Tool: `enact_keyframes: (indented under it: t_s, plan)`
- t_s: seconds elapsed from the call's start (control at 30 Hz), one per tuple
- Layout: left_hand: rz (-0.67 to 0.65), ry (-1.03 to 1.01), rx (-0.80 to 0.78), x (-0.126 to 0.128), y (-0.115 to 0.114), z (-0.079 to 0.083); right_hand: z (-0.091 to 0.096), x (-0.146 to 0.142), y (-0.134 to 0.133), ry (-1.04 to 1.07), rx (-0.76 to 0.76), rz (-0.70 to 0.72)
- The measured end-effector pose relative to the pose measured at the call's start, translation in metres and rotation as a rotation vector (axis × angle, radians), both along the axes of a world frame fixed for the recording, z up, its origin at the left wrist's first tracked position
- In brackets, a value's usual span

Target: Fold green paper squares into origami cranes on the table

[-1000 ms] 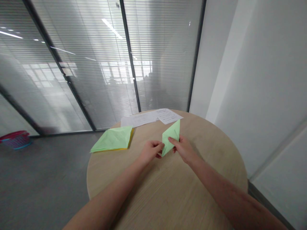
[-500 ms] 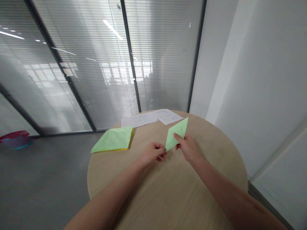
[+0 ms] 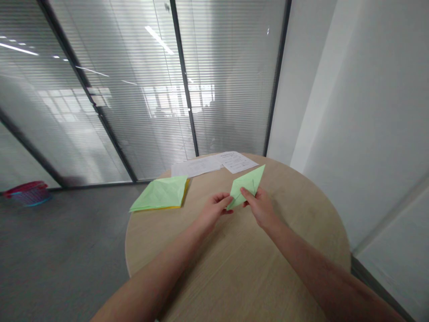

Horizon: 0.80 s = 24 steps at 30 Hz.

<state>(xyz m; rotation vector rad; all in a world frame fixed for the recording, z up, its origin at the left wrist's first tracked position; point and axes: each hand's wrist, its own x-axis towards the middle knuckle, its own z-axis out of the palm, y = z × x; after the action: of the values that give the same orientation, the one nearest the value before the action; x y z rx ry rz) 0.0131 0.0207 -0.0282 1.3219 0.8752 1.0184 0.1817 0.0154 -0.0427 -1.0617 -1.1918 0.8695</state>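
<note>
A folded piece of light green paper (image 3: 247, 182), pointed at its upper right and lower left, is held above the table between both hands. My left hand (image 3: 217, 206) pinches its lower left corner, thumb on top. My right hand (image 3: 260, 205) grips its lower right edge, with the thumb pressed on the face and the fingers behind. Crease lines show on the side facing me. The fingers behind the paper are partly hidden.
On the round wooden table (image 3: 231, 264), a stack of green paper (image 3: 164, 191) with yellow sheets beneath lies at the left. Printed white sheets (image 3: 236, 162) lie at the far edge. A red and blue basket (image 3: 30, 194) stands on the floor. Behind is a glass partition with blinds (image 3: 231, 89).
My left hand has shifted up slightly along the paper's lower left corner, its thumb now lying over the paper. The right hand keeps its grip, and the paper is tilted slightly differently.
</note>
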Motion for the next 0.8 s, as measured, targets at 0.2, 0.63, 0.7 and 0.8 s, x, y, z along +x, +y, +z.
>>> enact_keyframes:
  t_s: [0.2,0.63,0.7,0.8]
  plan:
    - [-0.012,-0.005,-0.170,0.0018,-0.0024,-0.0031,-0.0013,-0.0060,-0.0044,-0.011,0.021,0.027]
    - [-0.040,-0.008,-0.188,0.0012,-0.0029,0.0004,0.0033,-0.0063,-0.0065,-0.001,0.030,0.041]
    - [-0.041,-0.009,-0.191,-0.0004,-0.0015,-0.0002,0.0034,-0.0048,-0.0058,-0.010,0.021,0.025]
    - [-0.034,-0.013,-0.163,-0.0033,0.0010,-0.0010,0.0023,-0.0026,-0.0038,-0.029,0.019,0.007]
